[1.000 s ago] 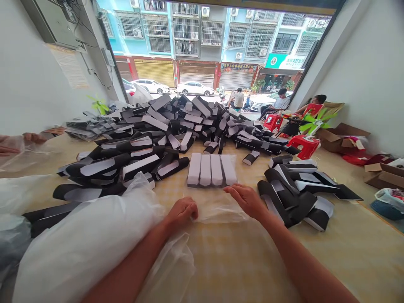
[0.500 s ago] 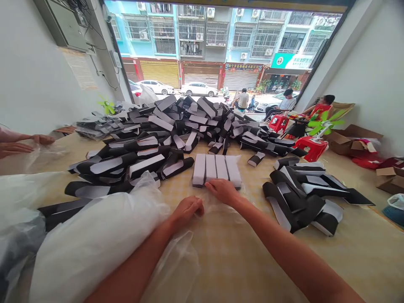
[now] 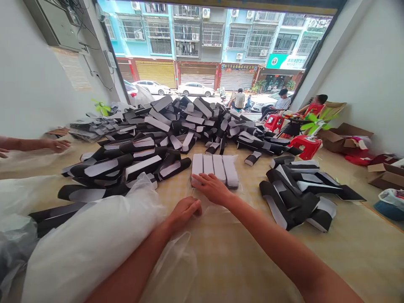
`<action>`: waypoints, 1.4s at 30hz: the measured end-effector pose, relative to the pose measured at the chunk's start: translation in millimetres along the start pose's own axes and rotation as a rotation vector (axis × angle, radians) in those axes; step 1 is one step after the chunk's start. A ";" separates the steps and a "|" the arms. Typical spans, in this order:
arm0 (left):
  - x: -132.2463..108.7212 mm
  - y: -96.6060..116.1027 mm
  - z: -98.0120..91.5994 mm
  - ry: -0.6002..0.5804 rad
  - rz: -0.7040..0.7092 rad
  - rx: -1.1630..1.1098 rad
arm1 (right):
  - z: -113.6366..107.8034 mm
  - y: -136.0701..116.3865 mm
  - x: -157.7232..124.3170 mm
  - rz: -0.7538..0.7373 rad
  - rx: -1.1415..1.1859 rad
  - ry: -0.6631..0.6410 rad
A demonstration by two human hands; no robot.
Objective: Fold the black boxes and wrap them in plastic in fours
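right hand (image 3: pixel 213 188): fingers (image 3: pixel 202 180) slightly spread and flat, clamped on nothing, their tips lying across the near end of the row of boxes.

left hand (image 3: pixel 186 212): fingers loosely curled together, resting on the clear plastic film (image 3: pixel 208 208); whether they pinch it cannot be told.

row of boxes (image 3: pixel 214 168): four long white-topped boxes side by side on the film, just ahead of the hands.

hidden: the right hand covers part of the row's near end; the left palm is out of sight.

around: a heap of black-and-white sleeves (image 3: pixel 158 126) lies ahead, a smaller pile of black-and-white sleeves (image 3: pixel 296 193) to the right, a white plastic sack (image 3: pixel 85 240) to the left, all on a yellow checked tablecloth (image 3: pixel 252 256).

co-worker: a blurred hand (image 3: pixel 58 145) reaches in at the far left.
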State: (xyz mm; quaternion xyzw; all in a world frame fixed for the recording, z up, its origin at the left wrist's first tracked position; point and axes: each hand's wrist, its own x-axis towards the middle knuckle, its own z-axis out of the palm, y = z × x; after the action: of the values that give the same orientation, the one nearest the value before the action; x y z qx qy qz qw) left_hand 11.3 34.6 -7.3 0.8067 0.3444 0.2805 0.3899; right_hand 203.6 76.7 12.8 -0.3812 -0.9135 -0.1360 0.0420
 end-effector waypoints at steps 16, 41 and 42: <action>-3.1 0.4 2.1 -0.085 0.143 0.286 | 38.1 46.3 -30.7 0.357 -0.004 0.060; -4.2 1.9 1.4 -0.058 0.117 0.177 | 8.6 5.7 -6.6 0.344 0.236 0.205; -4.6 2.1 0.9 -0.046 0.105 0.144 | 7.2 8.6 -16.9 0.310 0.267 0.249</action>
State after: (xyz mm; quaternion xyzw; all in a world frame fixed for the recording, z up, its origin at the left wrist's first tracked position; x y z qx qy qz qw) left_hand 9.9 29.7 -6.9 0.8558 0.3119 0.2567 0.3233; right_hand 221.8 72.9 4.7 -0.4884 -0.8417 -0.0520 0.2245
